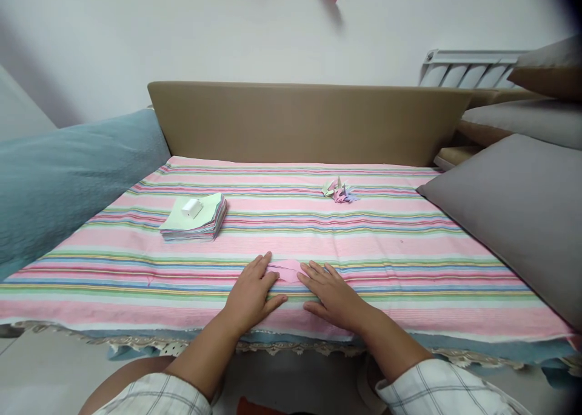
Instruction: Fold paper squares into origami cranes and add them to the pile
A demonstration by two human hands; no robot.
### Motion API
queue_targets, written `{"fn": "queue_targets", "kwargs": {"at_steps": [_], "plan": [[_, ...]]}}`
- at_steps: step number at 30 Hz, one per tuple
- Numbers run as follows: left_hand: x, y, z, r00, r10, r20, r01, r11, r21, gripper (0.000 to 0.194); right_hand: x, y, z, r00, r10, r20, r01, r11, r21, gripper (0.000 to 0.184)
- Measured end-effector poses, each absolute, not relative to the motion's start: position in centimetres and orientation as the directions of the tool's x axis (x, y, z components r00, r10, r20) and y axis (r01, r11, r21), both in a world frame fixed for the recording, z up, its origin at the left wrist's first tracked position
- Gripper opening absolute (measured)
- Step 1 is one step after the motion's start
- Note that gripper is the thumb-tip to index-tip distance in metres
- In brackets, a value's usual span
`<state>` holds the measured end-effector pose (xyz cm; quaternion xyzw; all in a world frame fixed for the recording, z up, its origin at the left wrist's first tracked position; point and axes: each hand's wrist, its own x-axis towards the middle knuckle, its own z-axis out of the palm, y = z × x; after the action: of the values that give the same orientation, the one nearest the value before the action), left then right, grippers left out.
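The pink paper [288,271] lay on the striped cloth [291,242], near its front edge and between the two hands, which partly covered its ends. The left hand [251,290] was open, palm down, its fingertips on the left end of the paper and its thumb pointing inward over the cloth. The right hand [335,295] was also open and palm down, its fingers slightly spread, with the fingertips at the paper's right end. Neither hand was closed around anything.

Beyond the left hand, to the left, a stack of colored paper [207,216] sat on the cloth, pale green on top, with a small white block [191,208] resting on it. Farther back and right of center, small folded paper pieces [340,192] in green, pink and lilac lay in a cluster.

A brown backrest [300,124] ran behind the cloth. A blue-green cover [82,172] lay over the left side, and a gray cushion [513,209] leaned at the right, below other cushions [541,119]. Behind stood a pale wall [182,33] with a white radiator [475,57].
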<state>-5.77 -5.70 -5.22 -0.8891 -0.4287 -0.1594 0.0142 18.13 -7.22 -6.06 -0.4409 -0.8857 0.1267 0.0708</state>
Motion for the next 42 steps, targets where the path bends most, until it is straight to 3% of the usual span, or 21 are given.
{"fn": "queue_targets", "kwargs": {"at_steps": [8, 17, 22, 27, 32, 36, 42], "plan": [[-5.6, -6.2, -5.2, 0.598, 0.733, 0.324, 0.768, -0.64, 0.033, 0.042, 18.0, -7.2, -5.4, -0.596, 0.802, -0.033, 0.773, 0.563, -0.292, 0.062], [-7.2, -5.6, -4.7, 0.471, 0.805, 0.361, 0.857, -0.514, 0.028, 0.051, 18.0, -7.2, -5.2, -0.6, 0.799, -0.04, 0.77, 0.564, -0.297, 0.062], [-7.7, -5.1, -4.1, 0.402, 0.814, 0.419, 0.885, -0.463, 0.051, 0.033, 17.9, -7.2, -5.2, -0.597, 0.802, -0.031, 0.772, 0.563, -0.296, 0.062], [-6.0, -4.6, -4.7, 0.583, 0.681, 0.444, 0.76, -0.65, -0.002, 0.024, 17.9, -7.1, -5.1, -0.597, 0.802, -0.013, 0.767, 0.567, -0.3, 0.063], [-4.8, -3.4, -5.3, 0.672, 0.655, 0.346, 0.702, -0.712, -0.017, 0.021, 17.7, -6.8, -5.1, -0.558, 0.826, 0.078, 0.774, 0.552, -0.311, 0.048], [-4.5, -3.2, -5.0, 0.669, 0.633, 0.39, 0.69, -0.724, -0.01, 0.021, 17.5, -6.2, -5.5, -0.508, 0.836, 0.206, 0.761, 0.548, -0.348, 0.037], [-4.0, -3.8, -3.7, 0.535, 0.741, 0.405, 0.75, -0.638, 0.176, 0.026, 16.9, -5.7, -5.3, -0.343, 0.871, 0.351, 0.693, 0.487, -0.531, 0.027]]}}
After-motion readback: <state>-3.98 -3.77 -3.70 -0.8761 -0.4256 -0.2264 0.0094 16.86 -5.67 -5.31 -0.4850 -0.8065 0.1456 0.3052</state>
